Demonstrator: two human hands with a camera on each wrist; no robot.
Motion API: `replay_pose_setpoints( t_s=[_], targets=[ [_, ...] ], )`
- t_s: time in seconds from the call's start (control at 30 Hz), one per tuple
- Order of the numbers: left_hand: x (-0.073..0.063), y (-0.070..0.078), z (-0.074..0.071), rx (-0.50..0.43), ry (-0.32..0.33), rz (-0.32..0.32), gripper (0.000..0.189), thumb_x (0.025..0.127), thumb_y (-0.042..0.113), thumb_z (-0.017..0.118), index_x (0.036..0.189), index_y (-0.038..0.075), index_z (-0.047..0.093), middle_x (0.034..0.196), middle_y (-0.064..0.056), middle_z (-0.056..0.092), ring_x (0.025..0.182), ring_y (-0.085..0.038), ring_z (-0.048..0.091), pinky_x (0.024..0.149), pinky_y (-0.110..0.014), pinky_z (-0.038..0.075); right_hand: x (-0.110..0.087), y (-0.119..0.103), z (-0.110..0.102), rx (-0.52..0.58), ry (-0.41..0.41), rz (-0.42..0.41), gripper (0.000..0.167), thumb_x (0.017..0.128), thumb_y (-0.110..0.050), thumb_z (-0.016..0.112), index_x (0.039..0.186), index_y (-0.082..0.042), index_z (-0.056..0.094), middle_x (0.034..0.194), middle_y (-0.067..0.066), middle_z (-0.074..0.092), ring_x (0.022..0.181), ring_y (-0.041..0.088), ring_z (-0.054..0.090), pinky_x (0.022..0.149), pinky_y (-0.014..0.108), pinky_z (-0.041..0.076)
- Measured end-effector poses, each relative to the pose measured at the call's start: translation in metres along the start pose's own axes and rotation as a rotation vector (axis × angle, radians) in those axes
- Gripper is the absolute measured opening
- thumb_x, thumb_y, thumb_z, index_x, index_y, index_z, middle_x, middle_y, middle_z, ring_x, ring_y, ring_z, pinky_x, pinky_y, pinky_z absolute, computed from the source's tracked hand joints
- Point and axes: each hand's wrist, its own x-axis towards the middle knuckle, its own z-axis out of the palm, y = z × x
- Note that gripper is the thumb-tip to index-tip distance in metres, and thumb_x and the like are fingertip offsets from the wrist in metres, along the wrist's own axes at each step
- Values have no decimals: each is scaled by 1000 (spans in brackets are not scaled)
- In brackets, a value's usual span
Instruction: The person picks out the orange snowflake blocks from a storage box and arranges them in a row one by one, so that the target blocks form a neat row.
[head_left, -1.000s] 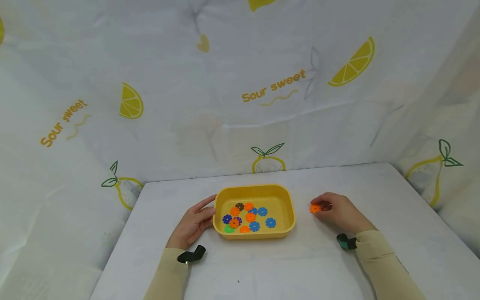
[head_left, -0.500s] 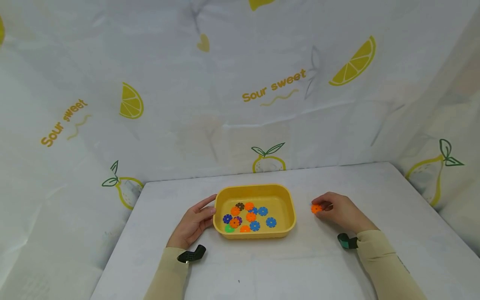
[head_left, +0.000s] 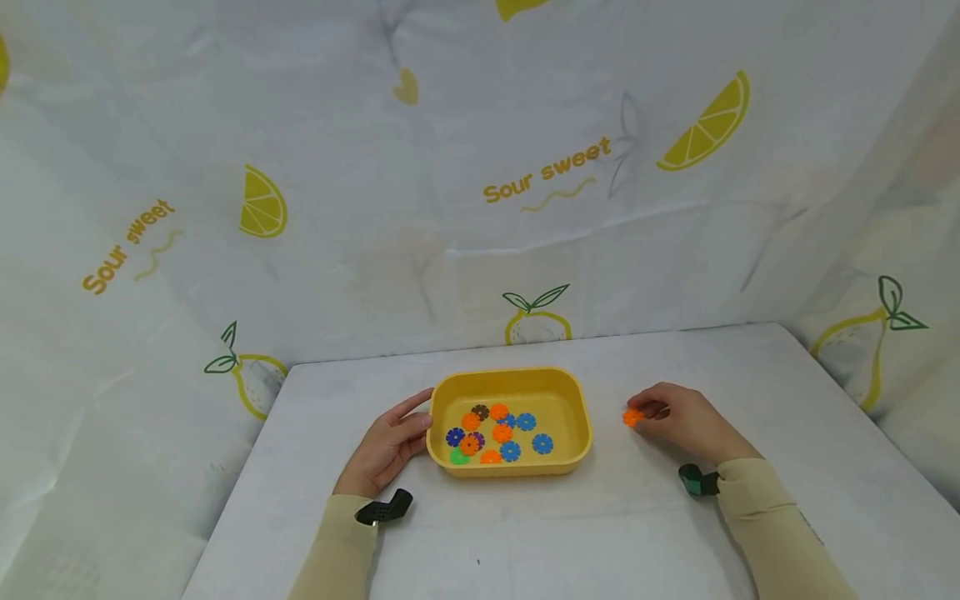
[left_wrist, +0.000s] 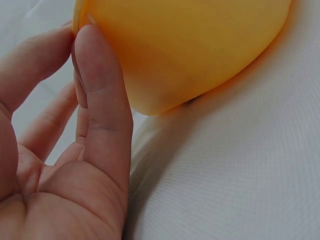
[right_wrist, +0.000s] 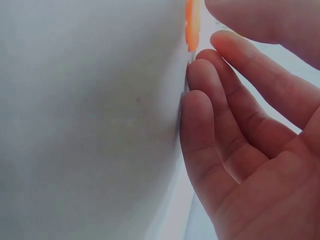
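On the white-covered table [head_left: 570,537], your left hand [head_left: 386,446] touched the yellow tray [head_left: 513,471], fingers nearly straight; right of it your right hand [head_left: 686,423], fingertips parted, held nothing beside the orange notched disc [head_left: 632,417], likely light, stiff, best pinched edgewise

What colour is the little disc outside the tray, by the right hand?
Orange. The disc shows best in the head view.

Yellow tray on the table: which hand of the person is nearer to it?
Left. The left hand grips the yellow tray at its left side; the right hand is apart from it, off to its right, beside an orange piece.
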Motion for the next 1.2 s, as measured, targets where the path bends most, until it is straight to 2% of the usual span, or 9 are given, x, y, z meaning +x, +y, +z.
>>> replay_pose_setpoints(
  t_s=[0.2, 0.3, 0.5, 0.63, 0.8, 0.9, 1.07, 1.2],
  targets=[
    [2, 2, -2, 6, -31, 8, 65, 101, 20, 78, 161, 22, 53, 128, -9, 75, 107, -20, 73, 99, -32, 64, 4, -6, -8, 5, -10, -23, 35, 95, -26, 84, 126, -12, 77, 119, 4, 74, 106, 19, 65, 84, 24, 58],
    [3, 0, 0, 14, -42, 19, 65, 100, 23, 79, 160, 23, 54, 129, -10, 74, 108, -20, 73, 101, -33, 63, 6, -15, -16, 11, -43, -47, 38, 95, -27, 84, 129, -12, 76, 121, 6, 74, 107, 20, 65, 83, 25, 59],
    [3, 1, 1, 10, -45, 40, 63, 102, 20, 78, 160, 21, 54, 129, -12, 75, 109, -20, 73, 99, -32, 64, 33, -60, -33, -23, -106, -130, 37, 97, -28, 83, 130, -14, 75, 127, 9, 74, 111, 21, 66, 91, 31, 63],
    [2, 3, 0, 3, -58, 34, 62, 102, 19, 77, 160, 21, 54, 133, -14, 74, 113, -22, 74, 101, -33, 64, 56, -99, -32, -2, -160, -231, 35, 96, -23, 83, 129, -14, 75, 128, 11, 74, 113, 23, 67, 97, 35, 62],
    [1, 3, -2, 7, -66, 38, 64, 101, 21, 78, 160, 22, 54, 136, -14, 74, 116, -22, 74, 102, -33, 63, 79, -139, -11, -5, -269, -314, 31, 97, -15, 82, 127, -10, 76, 126, 11, 75, 112, 23, 68, 99, 39, 62],
    [1, 3, -3, 1, -67, 38, 64, 101, 21, 79, 159, 22, 55, 136, -14, 74, 117, -23, 73, 102, -34, 63, 90, -154, 7, -38, -327, -314, 30, 97, -14, 82, 126, -10, 77, 123, 7, 76, 110, 20, 67, 99, 40, 63],
    [0, 5, -1, 27, -49, 38, 61, 102, 22, 78, 158, 24, 56, 140, -16, 72, 121, -24, 72, 104, -34, 62, 104, -164, 40, -90, -406, -277, 32, 96, -13, 82, 128, -9, 76, 123, 5, 77, 109, 18, 67, 104, 43, 61],
    [0, 7, -1, 32, -55, 36, 61, 101, 22, 78, 158, 25, 57, 143, -18, 70, 122, -24, 72, 104, -34, 62, 108, -166, 60, -111, -462, -254, 33, 95, -11, 83, 127, -10, 77, 121, 4, 78, 106, 15, 67, 105, 42, 60]
  ],
)
